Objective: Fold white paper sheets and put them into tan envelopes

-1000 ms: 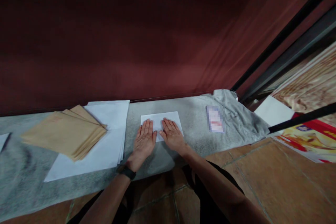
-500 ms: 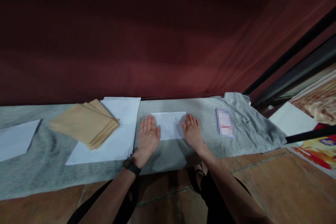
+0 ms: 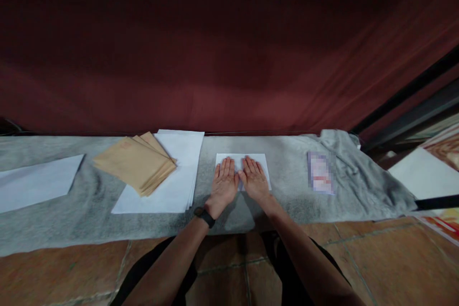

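Both palms lie flat on a small white rectangle of paper, which rests on a grey cloth. My left hand covers its left half, fingers stretched away from me, with a dark band on the wrist. Over the right half is my right hand, also flat, its thumb close to the left one. To the left lies a stack of white paper sheets. Several brown envelopes are fanned out on top of that stack. On the right sits a blurred purple-and-white printed slip.
The grey cloth covers a long narrow surface against a dark red curtain. Another white sheet lies at the far left. Dark bars and a white sheet stand at the right, above a tiled floor.
My hands have moved inward from the paper's two side edges to its middle, nearly meeting. The view has shifted slightly, so the things on the cloth appear further right.
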Action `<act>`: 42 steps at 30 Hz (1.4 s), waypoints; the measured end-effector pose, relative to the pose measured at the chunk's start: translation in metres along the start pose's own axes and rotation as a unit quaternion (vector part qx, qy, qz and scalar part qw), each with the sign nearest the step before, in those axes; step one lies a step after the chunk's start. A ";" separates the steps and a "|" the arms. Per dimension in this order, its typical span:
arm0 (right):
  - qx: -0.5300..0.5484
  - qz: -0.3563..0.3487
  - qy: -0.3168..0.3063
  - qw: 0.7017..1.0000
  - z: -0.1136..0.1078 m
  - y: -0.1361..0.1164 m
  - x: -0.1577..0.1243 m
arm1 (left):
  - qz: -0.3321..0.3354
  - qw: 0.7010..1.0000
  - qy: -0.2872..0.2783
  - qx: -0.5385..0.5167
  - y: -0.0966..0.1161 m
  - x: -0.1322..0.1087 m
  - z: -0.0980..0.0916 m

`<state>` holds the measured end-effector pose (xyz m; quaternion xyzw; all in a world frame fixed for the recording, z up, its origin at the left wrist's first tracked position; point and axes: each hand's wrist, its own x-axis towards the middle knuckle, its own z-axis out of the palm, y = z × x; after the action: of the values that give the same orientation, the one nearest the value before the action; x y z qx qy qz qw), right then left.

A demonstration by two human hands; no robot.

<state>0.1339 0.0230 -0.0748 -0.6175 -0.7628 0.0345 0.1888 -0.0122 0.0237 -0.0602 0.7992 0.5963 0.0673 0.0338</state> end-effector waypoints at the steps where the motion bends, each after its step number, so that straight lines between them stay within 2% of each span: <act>1: -0.017 -0.002 0.007 1.000 0.000 0.004 -0.001 | -0.008 1.000 0.002 0.005 -0.004 -0.001 -0.002; 9: -0.094 0.045 0.045 0.994 -0.006 0.035 -0.010 | -0.048 0.998 0.023 0.029 -0.031 -0.005 -0.006; 12: -0.112 0.101 0.052 0.987 -0.011 0.042 -0.010 | -0.075 0.996 0.038 0.029 -0.031 -0.003 -0.010; 14: -0.110 0.132 0.059 0.983 -0.014 0.039 -0.009 | -0.076 0.995 0.063 0.019 -0.023 -0.001 -0.011; 17: -0.064 0.102 0.060 0.991 -0.015 0.021 -0.008 | -0.004 0.996 0.087 -0.015 -0.002 -0.001 -0.006; 20: 0.016 0.024 0.031 0.999 -0.010 -0.003 -0.011 | 0.090 0.993 0.069 -0.038 0.018 -0.003 0.005; 22: 0.041 -0.003 0.018 0.999 -0.005 -0.013 -0.016 | 0.108 0.992 0.053 -0.033 0.025 -0.007 0.012; 26: 0.029 -0.022 0.011 0.999 -0.004 -0.012 -0.028 | 0.089 0.995 0.047 -0.012 0.023 -0.014 0.017; 34: -0.044 -0.032 0.039 0.998 -0.010 0.011 -0.049 | 0.049 0.997 0.054 -0.002 0.006 -0.026 0.012; 42: -0.092 0.031 0.072 0.993 -0.012 0.029 -0.059 | -0.023 0.999 0.018 0.027 -0.008 -0.031 0.003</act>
<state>0.1749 -0.0288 -0.0868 -0.6568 -0.7273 -0.0744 0.1847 -0.0278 -0.0034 -0.0661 0.7843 0.6170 0.0648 0.0028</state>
